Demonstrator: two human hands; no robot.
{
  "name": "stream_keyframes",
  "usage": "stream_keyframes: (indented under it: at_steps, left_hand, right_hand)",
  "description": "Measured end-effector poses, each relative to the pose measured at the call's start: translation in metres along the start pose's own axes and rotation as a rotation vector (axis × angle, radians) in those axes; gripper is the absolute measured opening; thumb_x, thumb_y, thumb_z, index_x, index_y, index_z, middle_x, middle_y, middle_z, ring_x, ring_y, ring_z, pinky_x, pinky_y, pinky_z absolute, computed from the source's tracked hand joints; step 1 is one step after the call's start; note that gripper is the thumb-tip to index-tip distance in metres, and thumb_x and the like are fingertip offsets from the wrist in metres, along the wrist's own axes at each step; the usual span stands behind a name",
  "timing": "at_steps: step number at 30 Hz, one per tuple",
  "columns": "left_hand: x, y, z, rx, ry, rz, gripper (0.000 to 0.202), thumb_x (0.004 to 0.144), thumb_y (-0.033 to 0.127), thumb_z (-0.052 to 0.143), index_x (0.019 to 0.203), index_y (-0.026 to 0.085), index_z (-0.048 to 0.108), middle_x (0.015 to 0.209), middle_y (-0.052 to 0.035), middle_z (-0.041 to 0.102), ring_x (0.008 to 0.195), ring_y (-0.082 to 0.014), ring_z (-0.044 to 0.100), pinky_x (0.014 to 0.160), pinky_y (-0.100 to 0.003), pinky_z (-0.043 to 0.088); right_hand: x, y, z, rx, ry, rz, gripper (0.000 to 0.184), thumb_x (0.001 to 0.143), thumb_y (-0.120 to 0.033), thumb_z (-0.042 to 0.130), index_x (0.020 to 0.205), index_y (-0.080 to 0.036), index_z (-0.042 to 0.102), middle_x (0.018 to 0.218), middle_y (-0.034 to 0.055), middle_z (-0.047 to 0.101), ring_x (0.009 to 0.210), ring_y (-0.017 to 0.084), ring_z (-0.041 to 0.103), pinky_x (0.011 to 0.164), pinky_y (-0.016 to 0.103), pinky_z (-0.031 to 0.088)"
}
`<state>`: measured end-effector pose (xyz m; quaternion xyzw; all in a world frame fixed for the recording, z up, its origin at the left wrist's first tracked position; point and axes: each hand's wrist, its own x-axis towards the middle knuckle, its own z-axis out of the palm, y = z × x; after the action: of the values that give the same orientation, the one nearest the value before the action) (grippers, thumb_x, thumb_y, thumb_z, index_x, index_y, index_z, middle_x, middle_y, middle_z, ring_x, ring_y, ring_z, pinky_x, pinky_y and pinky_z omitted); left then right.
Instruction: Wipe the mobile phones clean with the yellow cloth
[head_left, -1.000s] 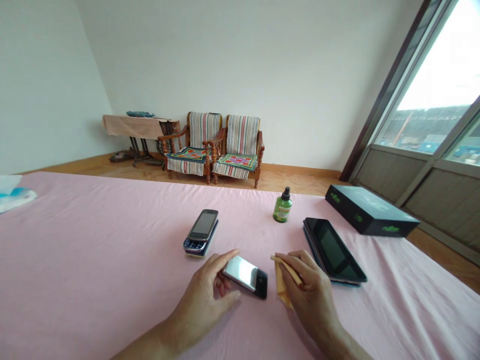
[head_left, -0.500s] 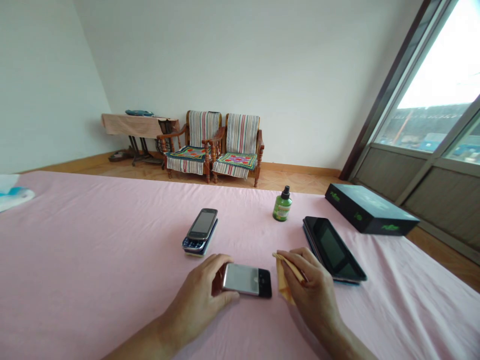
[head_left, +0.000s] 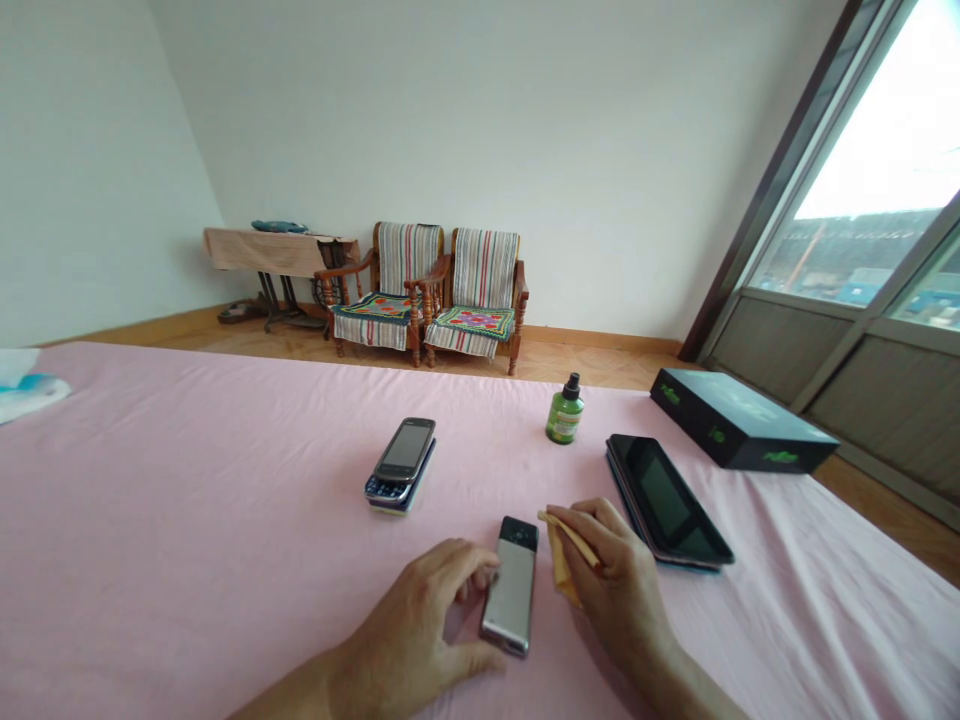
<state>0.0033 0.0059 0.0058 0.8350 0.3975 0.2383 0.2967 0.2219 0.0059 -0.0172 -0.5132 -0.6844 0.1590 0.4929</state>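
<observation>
Has the phone (head_left: 514, 595) lying flat on the pink cover (head_left: 225, 560) between both hands, dark end pointing away. Curves the left hand (head_left: 427, 625) around its left side in a wide, loose grip, fingertips at the edge, thumb by the near end, perhaps to steady it while leaving the silver face mostly uncovered. Pinches the folded yellow cloth (head_left: 564, 575) in the right hand (head_left: 619, 575), probably so that part stays exposed. Farther out, has a phone stack (head_left: 406, 450), tablet (head_left: 667, 500), upright green bottle (head_left: 564, 415) and box (head_left: 739, 415), likely set aside for working room.
</observation>
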Motion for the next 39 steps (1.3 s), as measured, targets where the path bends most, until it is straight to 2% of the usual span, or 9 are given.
stream_keyframes:
  at_steps: [4, 7, 11, 15, 20, 27, 31, 35, 39]
  left_hand:
    - [0.0, 0.001, -0.001, 0.006, -0.052, 0.079, 0.039, 0.072, 0.012, 0.084, 0.105, 0.021, 0.065, 0.101, -0.0026, 0.061, 0.095, -0.0198, 0.06, 0.085, -0.028, 0.048]
    - [-0.001, 0.001, 0.003, 0.042, -0.058, 0.102, 0.035, 0.077, 0.01, 0.08, 0.107, 0.02, 0.065, 0.1, -0.0027, 0.061, 0.095, -0.02, 0.059, 0.084, -0.029, 0.048]
    - [-0.001, 0.004, 0.011, 0.123, -0.045, 0.094, 0.03, 0.077, 0.016, 0.081, 0.103, 0.018, 0.066, 0.095, -0.0034, 0.063, 0.093, -0.0224, 0.059, 0.079, -0.031, 0.049]
    - [-0.001, 0.007, 0.017, 0.178, -0.022, 0.089, 0.032, 0.075, 0.018, 0.083, 0.102, 0.016, 0.066, 0.094, -0.0052, 0.065, 0.092, -0.024, 0.059, 0.078, -0.032, 0.05]
    - [0.0, 0.007, 0.018, 0.189, -0.027, 0.084, 0.035, 0.072, 0.019, 0.085, 0.101, 0.015, 0.066, 0.094, -0.0055, 0.065, 0.092, -0.0241, 0.06, 0.078, -0.033, 0.052]
    - [0.0, 0.007, 0.021, 0.197, 0.004, 0.076, 0.039, 0.069, 0.02, 0.087, 0.101, 0.015, 0.066, 0.094, -0.0049, 0.065, 0.093, -0.024, 0.06, 0.081, -0.033, 0.052]
    - [-0.001, 0.008, 0.021, 0.195, -0.002, 0.088, 0.038, 0.071, 0.021, 0.086, 0.102, 0.015, 0.065, 0.094, -0.0049, 0.066, 0.092, -0.0236, 0.061, 0.08, -0.032, 0.052]
    - [0.0, 0.01, 0.019, 0.196, -0.023, 0.068, 0.038, 0.072, 0.02, 0.085, 0.103, 0.014, 0.066, 0.095, -0.0057, 0.066, 0.093, -0.0239, 0.06, 0.08, -0.033, 0.053]
    - [0.001, 0.012, 0.016, 0.199, -0.052, 0.06, 0.035, 0.073, 0.019, 0.085, 0.102, 0.014, 0.066, 0.094, -0.006, 0.066, 0.093, -0.024, 0.06, 0.08, -0.034, 0.053]
  right_hand:
    - [0.001, 0.0, 0.004, -0.002, -0.029, 0.01, 0.021, 0.095, -0.022, 0.05, 0.103, -0.019, 0.069, 0.09, 0.0071, 0.062, 0.079, 0.018, 0.063, 0.068, 0.026, 0.05]
    - [0.009, -0.005, 0.005, 0.002, -0.104, -0.013, 0.017, 0.093, -0.019, 0.053, 0.099, -0.019, 0.069, 0.089, 0.0065, 0.062, 0.08, 0.018, 0.063, 0.069, 0.027, 0.049]
    - [0.029, -0.007, 0.007, -0.105, -0.244, -0.09, 0.017, 0.09, -0.01, 0.053, 0.086, -0.017, 0.069, 0.081, 0.005, 0.059, 0.073, 0.017, 0.06, 0.064, 0.027, 0.045]
    - [0.042, 0.003, 0.012, -0.143, -0.323, -0.147, 0.02, 0.088, -0.005, 0.055, 0.08, -0.016, 0.069, 0.076, 0.0036, 0.057, 0.07, 0.016, 0.057, 0.062, 0.026, 0.043]
    - [0.038, 0.011, 0.014, -0.158, -0.38, -0.202, 0.025, 0.088, 0.0, 0.052, 0.08, -0.016, 0.07, 0.079, 0.005, 0.056, 0.077, 0.019, 0.054, 0.067, 0.029, 0.043]
    - [0.026, -0.003, 0.006, -0.222, -0.478, -0.228, 0.025, 0.092, -0.002, 0.047, 0.094, -0.015, 0.069, 0.083, 0.0069, 0.056, 0.079, 0.021, 0.052, 0.066, 0.031, 0.044]
    - [0.022, -0.004, 0.004, -0.221, -0.506, -0.198, 0.023, 0.092, -0.003, 0.049, 0.088, -0.016, 0.068, 0.084, 0.0062, 0.055, 0.078, 0.02, 0.053, 0.065, 0.031, 0.045]
    - [0.024, -0.002, 0.006, -0.268, -0.45, -0.213, 0.025, 0.09, 0.002, 0.049, 0.091, -0.015, 0.066, 0.086, 0.0067, 0.056, 0.08, 0.02, 0.054, 0.068, 0.032, 0.046]
    - [0.025, -0.006, 0.004, -0.291, -0.489, -0.237, 0.022, 0.088, 0.0, 0.053, 0.079, -0.016, 0.065, 0.08, 0.005, 0.055, 0.077, 0.02, 0.054, 0.063, 0.029, 0.043]
